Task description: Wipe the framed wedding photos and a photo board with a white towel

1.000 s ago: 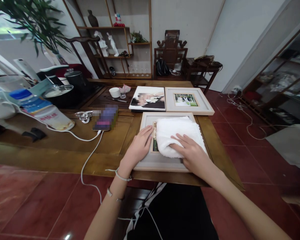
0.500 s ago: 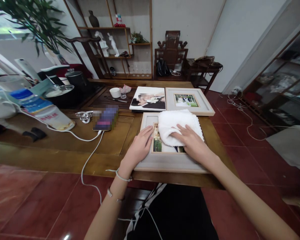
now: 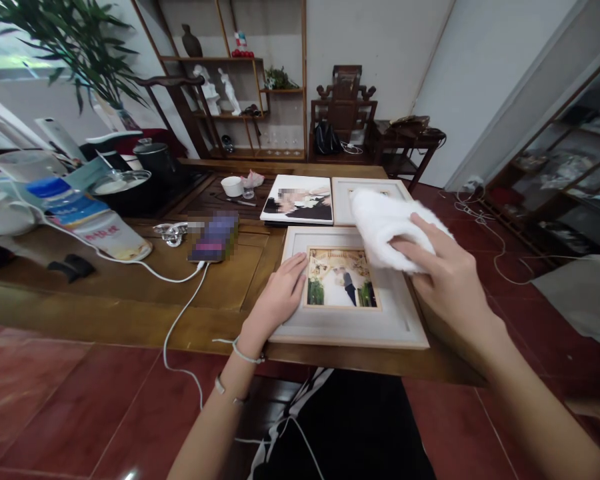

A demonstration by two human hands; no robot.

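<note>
A pale framed photo (image 3: 330,323) lies flat at the near edge of the wooden table (image 3: 130,293). My left hand (image 3: 279,298) rests on the frame's left border with its fingers stretched flat. My right hand (image 3: 447,277) is raised above the frame's right side and grips a folded white cloth (image 3: 387,223). The picture in the frame's middle is uncovered.
Behind the frame lie an unframed photo print (image 3: 300,199) and a second framed photo (image 3: 345,193), partly hidden by the cloth. A phone (image 3: 214,237) on a white cable, a large water bottle (image 3: 87,220), a kettle, and a small white cup (image 3: 231,186) sit to the left. Shelves and a carved chair stand at the back.
My right hand slid the cloth up across the frame and then lifted it off to the upper right, uncovering the picture. My left hand has stayed on the frame's left border.
</note>
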